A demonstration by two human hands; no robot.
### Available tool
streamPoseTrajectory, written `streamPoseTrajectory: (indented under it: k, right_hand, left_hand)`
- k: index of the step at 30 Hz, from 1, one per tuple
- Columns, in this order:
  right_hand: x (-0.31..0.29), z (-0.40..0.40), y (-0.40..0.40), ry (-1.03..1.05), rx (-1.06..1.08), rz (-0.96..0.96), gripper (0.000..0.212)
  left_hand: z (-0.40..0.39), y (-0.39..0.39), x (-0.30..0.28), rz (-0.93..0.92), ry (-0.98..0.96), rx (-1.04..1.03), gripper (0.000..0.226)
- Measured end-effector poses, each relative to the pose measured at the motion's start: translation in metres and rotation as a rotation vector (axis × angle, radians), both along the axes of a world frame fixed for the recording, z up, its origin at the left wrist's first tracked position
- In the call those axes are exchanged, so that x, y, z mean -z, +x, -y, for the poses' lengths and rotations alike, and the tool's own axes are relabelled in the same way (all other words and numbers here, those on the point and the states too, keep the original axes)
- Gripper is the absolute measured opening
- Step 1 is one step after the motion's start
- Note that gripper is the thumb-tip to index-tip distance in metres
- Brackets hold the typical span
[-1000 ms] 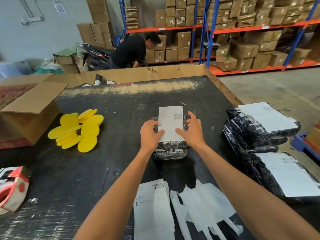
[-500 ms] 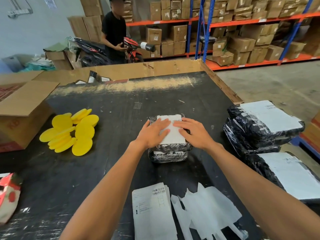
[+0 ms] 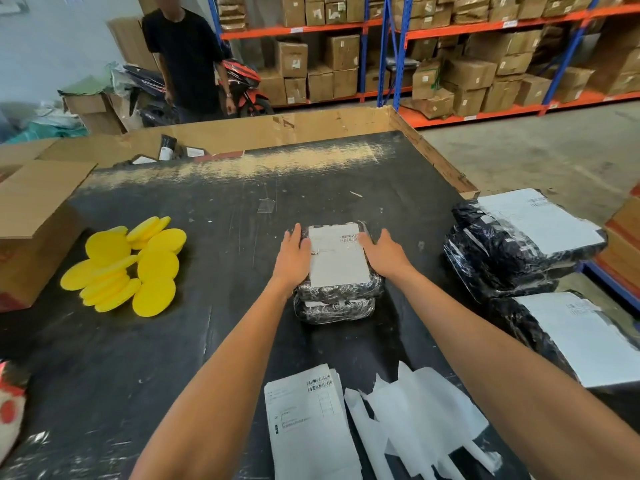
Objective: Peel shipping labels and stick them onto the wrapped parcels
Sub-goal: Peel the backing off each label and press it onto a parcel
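Note:
Two small black wrapped parcels (image 3: 334,308) lie stacked at the middle of the black table (image 3: 173,358). A white shipping label (image 3: 337,259) lies flat on the top parcel. My left hand (image 3: 292,256) rests flat along the label's left edge, and my right hand (image 3: 384,252) lies flat along its right edge, fingers pointing away from me. A stack of unpeeled labels (image 3: 308,420) sits near the table's front edge, with peeled white backing strips (image 3: 422,414) beside it.
Labelled black parcels are piled at the right (image 3: 519,244) and front right (image 3: 581,337). Several yellow round pads (image 3: 128,268) lie at the left beside an open cardboard box (image 3: 31,216). A tape dispenser (image 3: 10,407) is at the left edge. A person (image 3: 187,57) stands behind the table.
The label went from held up over the parcel to flat on top. My hands slid from its centre outward to its two side edges. The person behind stood up.

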State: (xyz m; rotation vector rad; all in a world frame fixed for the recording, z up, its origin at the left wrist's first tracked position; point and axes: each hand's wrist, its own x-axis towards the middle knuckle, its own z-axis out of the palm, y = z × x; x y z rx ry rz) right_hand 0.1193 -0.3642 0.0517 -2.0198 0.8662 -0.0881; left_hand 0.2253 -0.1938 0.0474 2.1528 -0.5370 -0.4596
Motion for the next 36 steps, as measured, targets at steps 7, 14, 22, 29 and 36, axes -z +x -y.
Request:
streamPoseTrajectory:
  k: [7,14,22,29,36]
  right_hand:
    - [-0.003,-0.018,-0.003,0.423,0.203,0.2,0.074]
    - [0.012,-0.038,-0.027,0.16,0.275,0.424,0.045]
    - [-0.007,-0.023,-0.046,0.706,0.38,0.36,0.037]
    - [-0.024,-0.009,-0.087,0.895,0.422,0.301,0.033]
    - [-0.033,0.02,-0.161,0.811,0.328,0.292,0.051]
  left_hand:
    - [-0.003,-0.012,0.008,-0.318,-0.391,-0.195,0.053]
    - [-0.01,-0.028,0.002,-0.199,-0.555,-0.109,0.047]
    - [-0.018,-0.05,0.017,-0.027,-0.329,0.013,0.038]
    - [-0.017,-0.077,0.025,0.053,0.125,0.193,0.056]
    - [0.006,-0.113,0.019,0.49,0.538,0.164,0.055]
